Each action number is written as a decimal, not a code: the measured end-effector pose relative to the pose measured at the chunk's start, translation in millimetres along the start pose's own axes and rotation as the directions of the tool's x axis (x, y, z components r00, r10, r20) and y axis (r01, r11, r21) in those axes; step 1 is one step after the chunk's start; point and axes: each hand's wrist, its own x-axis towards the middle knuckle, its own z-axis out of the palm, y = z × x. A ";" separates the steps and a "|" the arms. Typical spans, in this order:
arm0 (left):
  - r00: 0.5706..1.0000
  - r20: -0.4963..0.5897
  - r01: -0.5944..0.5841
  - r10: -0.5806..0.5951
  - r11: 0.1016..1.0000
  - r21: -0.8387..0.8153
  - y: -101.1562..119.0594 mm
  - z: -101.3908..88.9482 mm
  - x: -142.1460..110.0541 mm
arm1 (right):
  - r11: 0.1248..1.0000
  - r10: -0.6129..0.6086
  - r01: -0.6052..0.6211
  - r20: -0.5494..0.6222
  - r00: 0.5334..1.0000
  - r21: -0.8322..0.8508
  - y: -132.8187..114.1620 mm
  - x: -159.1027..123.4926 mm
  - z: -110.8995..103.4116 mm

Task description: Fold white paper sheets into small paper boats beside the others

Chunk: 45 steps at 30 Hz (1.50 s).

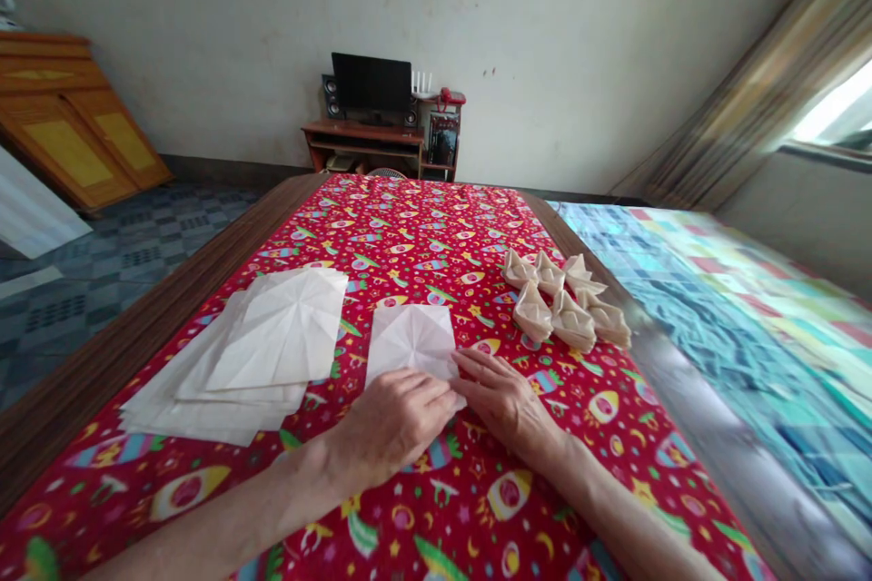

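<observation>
A white sheet of paper with creases fanning out from its middle lies on the red patterned cloth in front of me. My left hand covers its near edge, fingers curled round the near right corner. At the right edge of the same sheet, my right hand has its fingertips on the paper, close against the left hand's fingers. Both thumbs are mostly hidden. Left of the hands is a loose stack of creased white sheets. Folded cream paper pieces, pointed and boat-like, sit in small stacks to the right.
The red cloth covers a long dark wooden table. Beyond it, a desk holds a monitor and speakers. A bed with a blue checked cover adjoins the right side. A wooden cabinet stands far left.
</observation>
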 end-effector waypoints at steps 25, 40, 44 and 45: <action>0.993 -0.058 0.096 -0.108 0.979 -0.178 -46.2 -5.3 -63.3 | 0.983 0.044 -0.032 -0.060 0.997 0.180 -1.9 -25.0 -4.5; 0.926 -0.196 0.222 -0.322 0.886 -0.408 -40.2 -0.1 -63.0 | 0.897 0.227 -0.235 0.066 0.972 0.375 -3.0 -4.3 -6.9; 0.893 -0.141 0.350 -0.428 0.855 -0.383 -41.1 -1.8 -57.5 | 0.827 0.379 -0.388 0.106 0.919 0.407 -7.6 -1.1 -6.3; 0.885 -0.119 0.382 -0.449 0.849 -0.366 -41.4 -1.4 -56.7 | 0.815 0.420 -0.429 0.114 0.900 0.390 -8.5 -0.1 -5.5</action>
